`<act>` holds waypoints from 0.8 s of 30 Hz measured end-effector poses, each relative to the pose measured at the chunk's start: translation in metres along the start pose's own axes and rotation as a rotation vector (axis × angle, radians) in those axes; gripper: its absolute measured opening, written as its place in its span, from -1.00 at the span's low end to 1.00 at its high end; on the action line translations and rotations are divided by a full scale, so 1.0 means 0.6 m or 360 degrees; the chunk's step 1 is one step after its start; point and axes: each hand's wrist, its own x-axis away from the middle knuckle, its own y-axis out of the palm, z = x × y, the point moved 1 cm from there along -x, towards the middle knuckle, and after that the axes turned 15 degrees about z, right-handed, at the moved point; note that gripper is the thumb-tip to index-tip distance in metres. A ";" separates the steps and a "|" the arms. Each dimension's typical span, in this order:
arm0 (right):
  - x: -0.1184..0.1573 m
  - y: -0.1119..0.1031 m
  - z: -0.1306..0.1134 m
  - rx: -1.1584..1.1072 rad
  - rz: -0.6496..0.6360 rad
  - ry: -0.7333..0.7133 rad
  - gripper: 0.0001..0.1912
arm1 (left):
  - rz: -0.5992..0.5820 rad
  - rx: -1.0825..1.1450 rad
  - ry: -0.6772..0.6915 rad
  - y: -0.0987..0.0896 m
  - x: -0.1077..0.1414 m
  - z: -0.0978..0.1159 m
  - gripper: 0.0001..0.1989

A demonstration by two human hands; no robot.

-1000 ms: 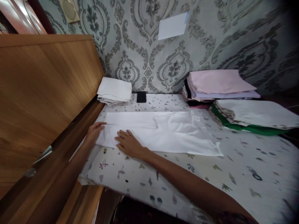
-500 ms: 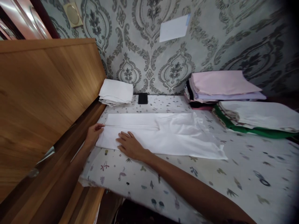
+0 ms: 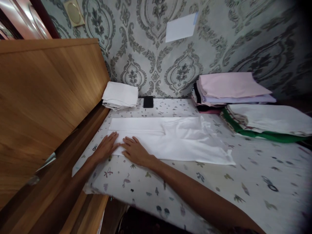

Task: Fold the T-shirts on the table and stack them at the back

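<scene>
A pair of white trousers [image 3: 185,139] lies flat on the patterned sheet, with the two legs side by side toward the left and the wider, wrinkled part at the right. My left hand [image 3: 106,147] rests with fingers outstretched on the leg ends at the left. Just to its right, my right hand [image 3: 135,151] is spread flat on the nearer leg, its fingertips pointing up and left. The two hands are almost touching. Part of the near leg is hidden beneath them.
Folded white cloths [image 3: 120,95] are stacked at the back left, near a small black object [image 3: 148,102]. A pink-topped pile of folded clothes [image 3: 226,85] and a white-and-green pile [image 3: 270,120] stand at the right. A wooden panel [image 3: 53,91] borders the left side.
My left hand has let go of the trouser-leg edge, moved right and flattened onto the fabric beside my right hand. My right hand has stayed nearly in place.
</scene>
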 end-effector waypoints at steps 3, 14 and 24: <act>-0.002 0.000 -0.001 0.0011 -0.0011 0.0021 -0.66 | -0.0222 -0.0193 -0.0076 0.013 0.014 -0.005 -0.32; 0.043 -0.048 0.016 0.0073 -0.0100 0.0209 -0.57 | -0.0273 -0.0345 -0.0135 0.002 0.009 -0.003 -0.24; 0.109 -0.133 0.144 0.0499 -0.0040 0.0734 -0.45 | -0.0178 -0.0153 0.0150 0.040 -0.018 0.072 -0.33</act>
